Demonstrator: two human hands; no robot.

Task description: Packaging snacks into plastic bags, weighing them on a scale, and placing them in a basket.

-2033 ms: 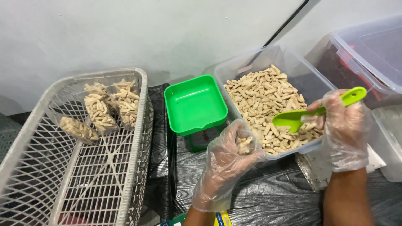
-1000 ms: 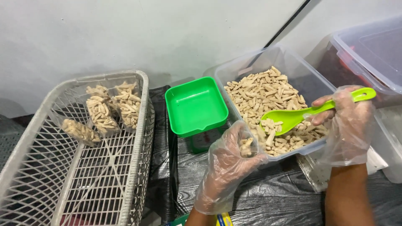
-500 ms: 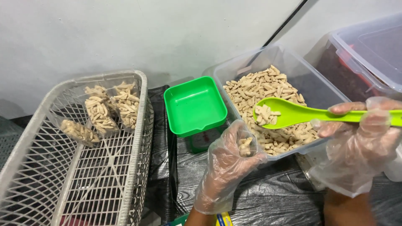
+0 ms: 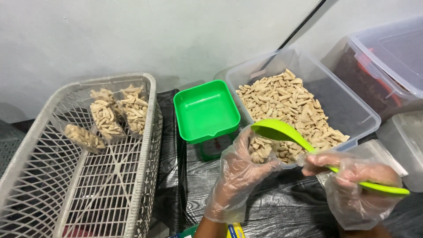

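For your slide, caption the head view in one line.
Gloved right hand tips a green scoop of snack sticks into a small bag held by the left hand.

Gloved left hand point(image 4: 240, 169) cupped upright, gloved right hand point(image 4: 357, 187) clenched

We see the basket point(image 4: 145, 145) at the tabletop's left edge, the tray point(image 4: 206, 110) mid-table, the bin point(image 4: 352, 110) right — bags point(image 4: 105, 119) in the basket's far corner.

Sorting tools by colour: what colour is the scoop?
Lime green, the plastic scoop in the right hand; head view.
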